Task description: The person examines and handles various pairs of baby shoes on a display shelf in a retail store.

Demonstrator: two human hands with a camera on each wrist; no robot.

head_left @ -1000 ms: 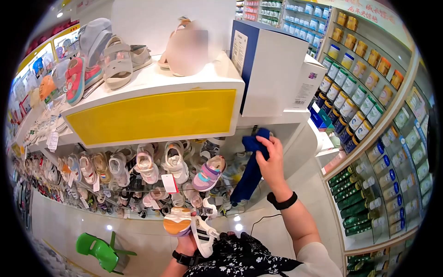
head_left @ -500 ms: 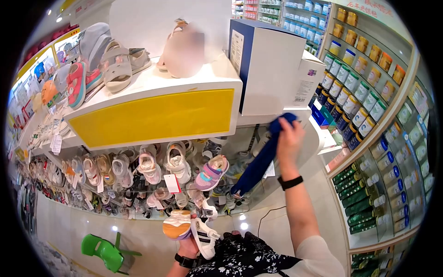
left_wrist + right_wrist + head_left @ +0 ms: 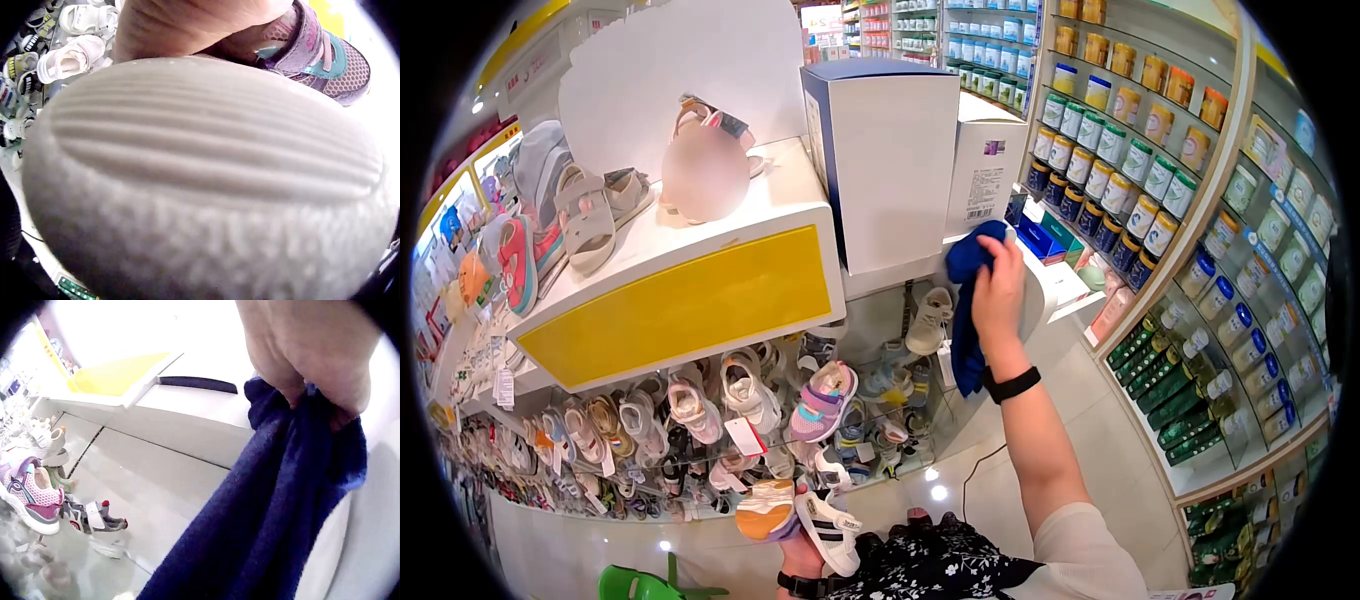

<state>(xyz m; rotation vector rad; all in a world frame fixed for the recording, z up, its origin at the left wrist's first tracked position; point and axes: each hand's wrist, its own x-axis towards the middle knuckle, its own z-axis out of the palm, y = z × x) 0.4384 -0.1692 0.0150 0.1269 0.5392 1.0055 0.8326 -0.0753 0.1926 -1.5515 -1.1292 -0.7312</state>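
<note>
In the head view my right hand [image 3: 998, 300] grips a dark blue cloth [image 3: 967, 340] at the rounded right end of the white counter. The cloth's lower part hangs down in front of the glass shelf. Up close in the right wrist view, the fingers pinch the bunched top of the cloth [image 3: 250, 494]. Low in front of the body, my left hand [image 3: 802, 555] holds two small shoes. One turns its orange and white sole [image 3: 766, 510] up; the other is a white shoe with black stripes [image 3: 830, 530]. A pale ridged sole [image 3: 206, 150] fills the left wrist view, with a purple and teal shoe [image 3: 337, 69] behind it.
The white counter with a yellow panel [image 3: 680, 310] carries sandals [image 3: 588, 222] and a tall white box [image 3: 890, 165]. Below it, glass shelves hold many small shoes [image 3: 825, 400]. Shelves of cans [image 3: 1135, 160] stand at right. A green chair [image 3: 635, 582] is on the floor.
My right hand has lifted the cloth from the shelf and moved it to the counter's right end. My left hand keeps the two shoes. The head view has turned right.
</note>
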